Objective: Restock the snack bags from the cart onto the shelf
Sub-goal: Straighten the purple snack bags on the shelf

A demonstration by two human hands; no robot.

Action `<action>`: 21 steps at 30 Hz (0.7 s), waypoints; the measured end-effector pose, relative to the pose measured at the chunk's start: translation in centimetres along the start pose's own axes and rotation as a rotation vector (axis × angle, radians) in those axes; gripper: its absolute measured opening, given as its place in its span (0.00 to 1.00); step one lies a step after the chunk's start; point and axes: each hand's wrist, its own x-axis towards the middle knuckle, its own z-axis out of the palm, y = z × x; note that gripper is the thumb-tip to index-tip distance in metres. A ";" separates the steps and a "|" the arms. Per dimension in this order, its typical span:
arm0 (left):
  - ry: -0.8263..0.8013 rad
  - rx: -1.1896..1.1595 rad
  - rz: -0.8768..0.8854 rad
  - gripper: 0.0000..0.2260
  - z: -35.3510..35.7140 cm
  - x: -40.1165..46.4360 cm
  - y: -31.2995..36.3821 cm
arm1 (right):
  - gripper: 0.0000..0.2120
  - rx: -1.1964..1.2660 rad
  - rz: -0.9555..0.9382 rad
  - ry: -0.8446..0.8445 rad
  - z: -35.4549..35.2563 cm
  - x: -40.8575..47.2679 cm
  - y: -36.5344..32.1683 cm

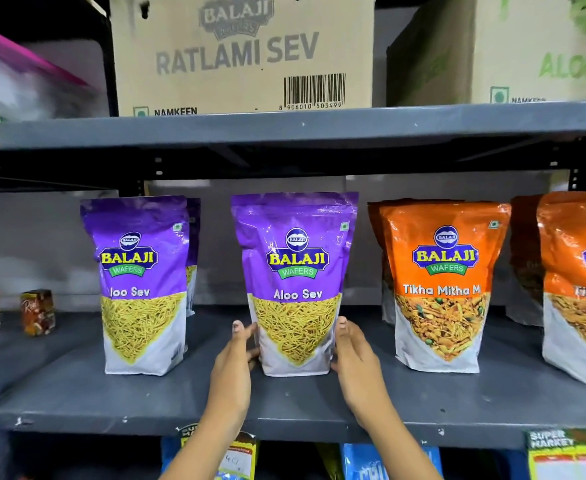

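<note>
A purple Aloo Sev bag (296, 271) stands upright in the middle of the grey shelf (284, 400). My left hand (234, 362) presses its lower left side and my right hand (352, 358) its lower right side, so both hold the bag. To the left stands another purple Aloo Sev bag (142, 285) with one more behind it. To the right are orange Tikha Mitha Mix bags (440, 285), with more at the far right edge (578, 289). The cart is out of view.
Cardboard boxes marked Ratlami Sev (243, 53) and Aloo Sev (526, 50) sit on the shelf above. Small cartons (37, 311) stand at the far left of the grey shelf. Blue and yellow packs (371, 462) show on the shelf below.
</note>
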 end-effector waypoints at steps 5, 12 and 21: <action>-0.020 0.079 -0.019 0.18 -0.2 0.0 -0.2 | 0.23 0.000 0.006 0.052 -0.1 0.1 0.2; 0.084 -0.076 0.048 0.13 -1.7 -1.4 1.3 | 0.16 -0.055 -0.090 0.243 -0.1 -0.4 -0.4; 0.535 0.001 0.241 0.23 -15.5 1.6 3.4 | 0.09 -0.036 -0.324 -0.154 10.0 -5.6 -2.5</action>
